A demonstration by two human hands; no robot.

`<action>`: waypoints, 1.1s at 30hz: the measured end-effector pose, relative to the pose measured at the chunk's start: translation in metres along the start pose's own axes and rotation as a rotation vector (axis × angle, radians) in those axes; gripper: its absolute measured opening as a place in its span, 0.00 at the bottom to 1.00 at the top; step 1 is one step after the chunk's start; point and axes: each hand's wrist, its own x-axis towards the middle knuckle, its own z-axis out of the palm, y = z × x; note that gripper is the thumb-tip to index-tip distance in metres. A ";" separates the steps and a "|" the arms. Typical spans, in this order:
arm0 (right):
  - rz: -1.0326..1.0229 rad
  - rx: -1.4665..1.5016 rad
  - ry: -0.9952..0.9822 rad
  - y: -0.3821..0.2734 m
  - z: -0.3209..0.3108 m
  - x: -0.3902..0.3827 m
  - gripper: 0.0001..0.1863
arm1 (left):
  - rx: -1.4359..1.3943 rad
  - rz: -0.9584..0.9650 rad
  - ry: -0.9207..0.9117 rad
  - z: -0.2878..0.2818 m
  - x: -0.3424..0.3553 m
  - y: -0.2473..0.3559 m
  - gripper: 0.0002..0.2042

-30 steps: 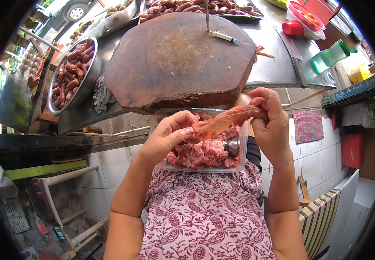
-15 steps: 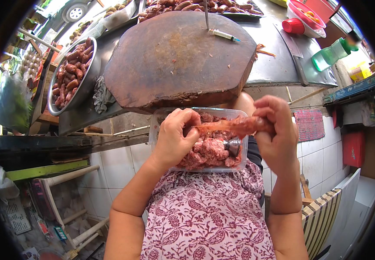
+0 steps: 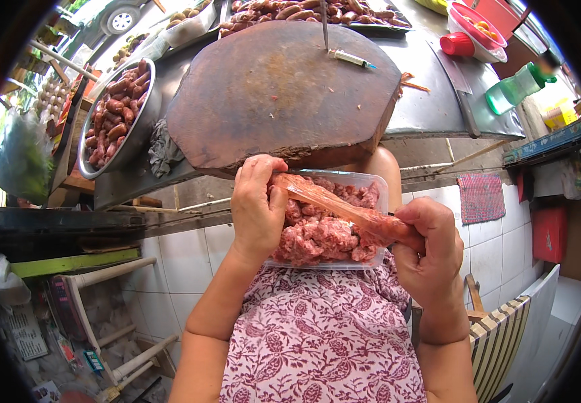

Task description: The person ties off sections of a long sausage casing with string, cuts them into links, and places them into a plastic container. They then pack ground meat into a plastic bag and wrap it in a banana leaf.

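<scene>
My left hand (image 3: 258, 215) pinches the upper-left end of a translucent, stretched sausage casing (image 3: 320, 197) slanting down to the right. My right hand (image 3: 431, 248) grips its fuller, meat-pink lower end. Beneath both lies a clear plastic container (image 3: 381, 188) of coarse pink minced meat (image 3: 320, 238) on my lap, against the patterned apron (image 3: 317, 329). Just beyond the container is the thick round wooden chopping block (image 3: 270, 101), with a syringe (image 3: 349, 58) and an upright metal blade (image 3: 325, 30) at its back.
A steel bowl of sausages (image 3: 141, 127) and a crumpled grey rag (image 3: 164, 149) sit left of the block. A sausage tray (image 3: 398, 27) is behind it. To the right lie a long knife (image 3: 465, 107), red cup (image 3: 457, 45) and green bottle (image 3: 505, 94) on the steel table (image 3: 425, 107).
My left hand has moved up and away, raising that end of the casing. My right hand has come down toward me, so the casing now slopes the other way.
</scene>
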 end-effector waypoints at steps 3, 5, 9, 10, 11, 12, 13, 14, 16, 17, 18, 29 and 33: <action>-0.016 -0.025 0.001 0.002 0.000 -0.002 0.16 | -0.133 -0.089 -0.053 -0.001 -0.005 -0.006 0.08; -0.004 -0.004 -0.004 0.006 0.001 -0.003 0.17 | -0.183 -0.101 0.043 0.002 -0.004 -0.011 0.07; 0.140 0.145 -0.007 0.021 0.009 -0.003 0.21 | -0.646 -0.257 0.153 0.006 -0.004 -0.018 0.07; 0.190 0.192 -0.006 0.027 0.012 -0.003 0.21 | -0.664 -0.242 0.160 0.003 -0.003 -0.021 0.07; 0.228 0.211 -0.043 0.033 0.016 -0.002 0.21 | -0.794 -0.246 0.144 0.001 -0.004 -0.021 0.08; 0.266 0.229 -0.079 0.039 0.020 -0.001 0.21 | -0.920 -0.262 0.127 -0.001 -0.004 -0.022 0.08; 0.321 0.243 -0.113 0.045 0.023 0.000 0.21 | -1.047 -0.277 0.110 -0.004 -0.004 -0.022 0.09; 0.460 0.227 -0.205 0.049 0.026 -0.001 0.20 | -1.103 -0.364 0.062 -0.008 -0.003 -0.021 0.11; 0.297 0.059 -0.309 0.055 0.032 0.000 0.23 | -0.979 -0.327 -0.050 -0.014 -0.004 -0.016 0.12; 0.222 -0.029 -0.359 0.056 0.034 0.000 0.25 | -0.918 -0.312 -0.104 -0.017 -0.004 -0.012 0.13; 0.145 -0.046 -0.402 0.058 0.036 0.001 0.27 | -0.841 -0.309 -0.144 -0.020 -0.002 -0.009 0.18; 0.023 0.167 -0.280 0.050 0.078 0.010 0.18 | -0.750 -0.090 -0.157 -0.017 -0.002 0.031 0.33; 0.312 0.455 -0.304 0.044 0.079 0.005 0.14 | -0.914 -0.084 -0.336 -0.016 0.004 0.012 0.27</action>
